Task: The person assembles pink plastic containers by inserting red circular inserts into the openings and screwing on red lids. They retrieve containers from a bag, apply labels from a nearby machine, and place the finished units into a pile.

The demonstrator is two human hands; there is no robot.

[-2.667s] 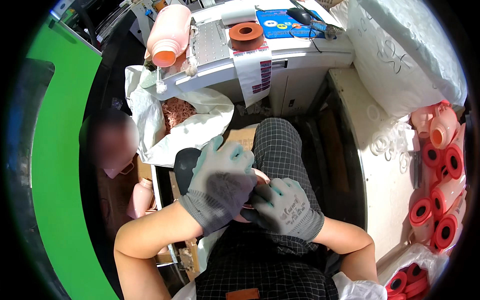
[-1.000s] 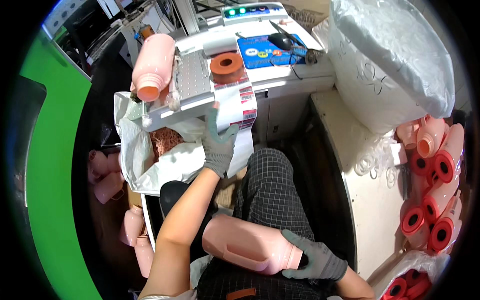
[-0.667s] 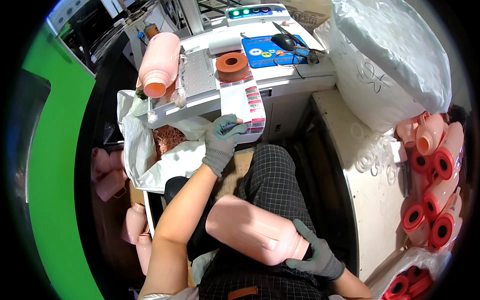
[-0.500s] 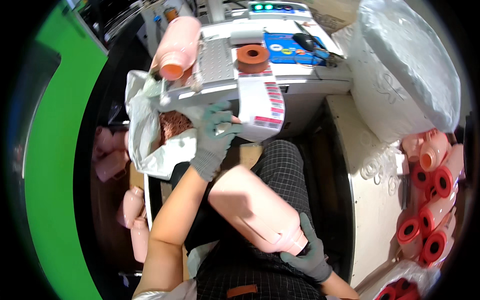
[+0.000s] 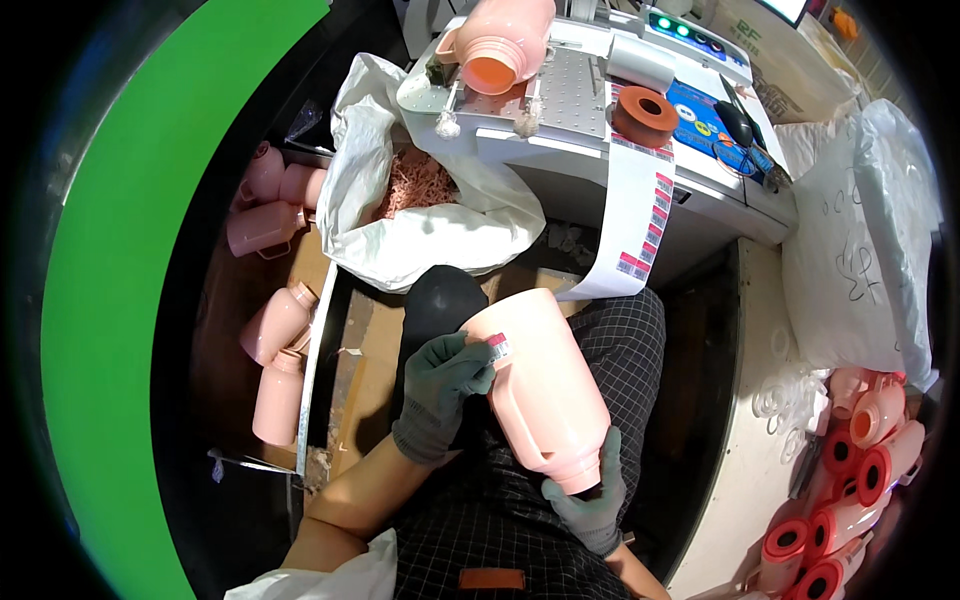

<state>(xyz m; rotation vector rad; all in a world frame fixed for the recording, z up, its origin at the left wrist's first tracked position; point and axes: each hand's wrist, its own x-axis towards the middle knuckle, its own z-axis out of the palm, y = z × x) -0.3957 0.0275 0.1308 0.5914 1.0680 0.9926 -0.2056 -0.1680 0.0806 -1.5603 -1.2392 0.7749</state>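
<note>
A pink handled bottle [image 5: 550,395] lies slantwise over my lap, its neck pointing down toward me and its handle facing up. My right hand [image 5: 592,512] is wrapped round the neck end. With thumb and fingers pinched, my left hand [image 5: 440,388] holds a small red-and-white label [image 5: 498,347] against the bottle's side, near its base. Whether the label sticks there I cannot tell. Beyond my knees, a strip of similar labels [image 5: 628,215] hangs over the front of the white machine [image 5: 560,148].
Another pink bottle [image 5: 510,40] lies on the perforated plate, left of a brown ring [image 5: 645,115]. A white sack [image 5: 370,235] holds pink shavings [image 5: 418,185]. Several bottles lie in a bin [image 5: 225,350] at left; red-ended ones [image 5: 840,455] and a large white bag [image 5: 840,260] are at right.
My left hand has come from the label strip down to the bottle, now with a label in its fingers. The bottle has turned more upright in my right hand. The view has shifted.
</note>
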